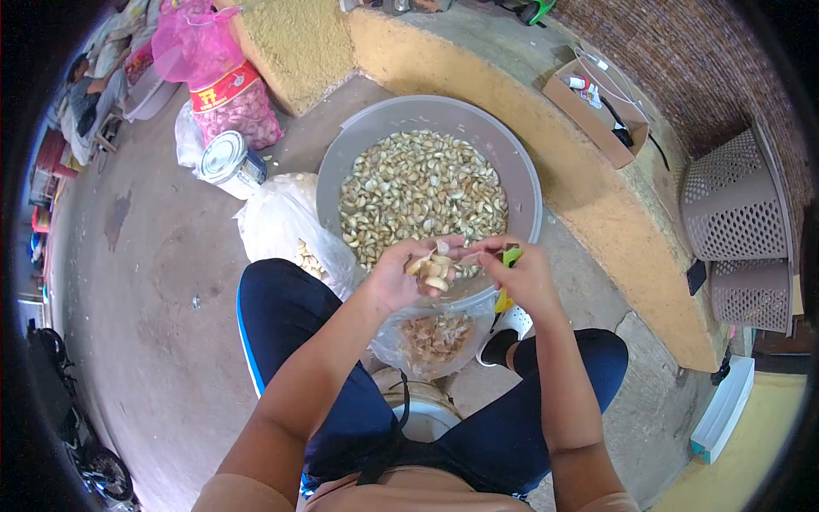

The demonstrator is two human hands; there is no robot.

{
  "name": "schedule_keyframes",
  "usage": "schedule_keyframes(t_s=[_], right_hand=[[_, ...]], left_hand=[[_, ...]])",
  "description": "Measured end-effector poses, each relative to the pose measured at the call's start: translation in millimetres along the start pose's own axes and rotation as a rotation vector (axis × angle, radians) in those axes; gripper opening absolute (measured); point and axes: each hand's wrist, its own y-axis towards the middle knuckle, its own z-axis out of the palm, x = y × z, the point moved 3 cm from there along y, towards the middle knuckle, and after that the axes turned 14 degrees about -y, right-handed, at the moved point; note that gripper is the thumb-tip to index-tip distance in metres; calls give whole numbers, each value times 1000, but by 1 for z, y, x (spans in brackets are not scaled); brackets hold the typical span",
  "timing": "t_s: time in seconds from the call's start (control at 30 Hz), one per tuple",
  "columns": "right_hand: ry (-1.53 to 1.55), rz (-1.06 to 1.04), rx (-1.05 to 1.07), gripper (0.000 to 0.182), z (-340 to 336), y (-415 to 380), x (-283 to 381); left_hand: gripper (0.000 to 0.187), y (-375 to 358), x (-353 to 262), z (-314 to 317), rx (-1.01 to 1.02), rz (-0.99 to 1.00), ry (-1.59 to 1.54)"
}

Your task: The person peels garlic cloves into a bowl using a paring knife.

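Several garlic cloves (437, 271) lie in my left hand (403, 275), which is cupped palm up over the near rim of a large grey tub (536, 183). The tub holds a great many garlic cloves (422, 192). My right hand (522, 275) is closed on a small tool with a green and yellow handle (510, 256), its fingertips meeting those of my left hand. Whatever lies between the fingertips is too small to make out. Below my hands, a clear plastic bag (437, 341) contains brown garlic skins.
Left of the tub are a white sack with cloves (286, 224), a metal can (229, 162) and a pink mesh bag of garlic (243, 115). A yellow ledge (597, 209) curves along the right, bearing a cardboard box (589, 128) and grey crates (735, 205).
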Motion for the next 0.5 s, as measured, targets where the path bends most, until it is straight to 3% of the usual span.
schedule_keyframes(t_s=[0.13, 0.23, 0.33, 0.5], right_hand=[[-66, -192, -43, 17, 4, 2, 1], [-301, -141, 88, 19, -1, -2, 6], [-406, -129, 83, 18, 0, -9, 5], [-683, -236, 355, 21, 39, -12, -34]], left_hand=[[53, 0, -2, 8, -4, 61, -35], [49, 0, -6, 7, 7, 117, -54], [42, 4, -10, -4, -43, 204, -57], [34, 9, -15, -20, -112, 288, -98]])
